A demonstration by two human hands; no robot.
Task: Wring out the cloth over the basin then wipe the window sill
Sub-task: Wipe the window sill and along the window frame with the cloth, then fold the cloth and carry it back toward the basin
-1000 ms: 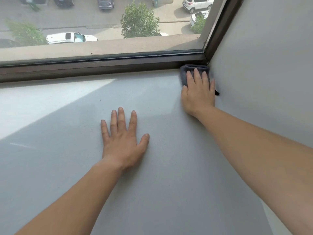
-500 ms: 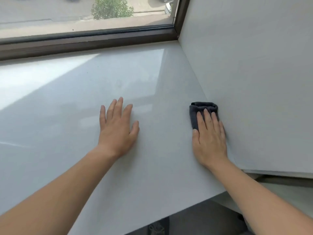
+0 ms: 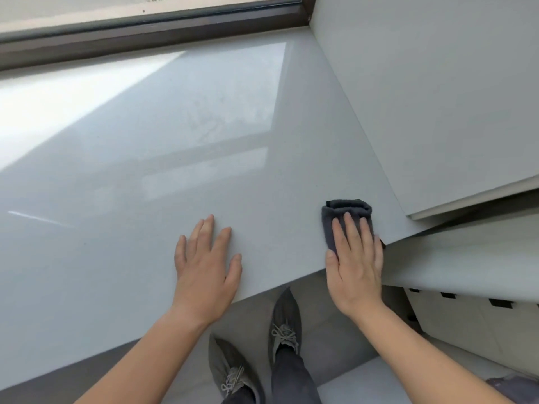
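Note:
A folded dark grey cloth (image 3: 347, 209) lies on the glossy white window sill (image 3: 175, 158), close to its front right corner beside the side wall. My right hand (image 3: 354, 263) presses flat on the cloth, fingers extended over it, palm reaching past the sill's front edge. My left hand (image 3: 207, 266) rests flat on the sill to the left, fingers spread, holding nothing. No basin is in view.
The brown window frame (image 3: 145, 39) runs along the back of the sill. A white side wall (image 3: 437, 97) bounds the right. A lower white ledge (image 3: 466, 263) sits right of the sill. Below are the grey floor and my feet in grey shoes (image 3: 284, 322).
My right hand has dragged the cloth along the right wall from the back corner by the window frame to the sill's front edge. My left hand slid back toward the front edge.

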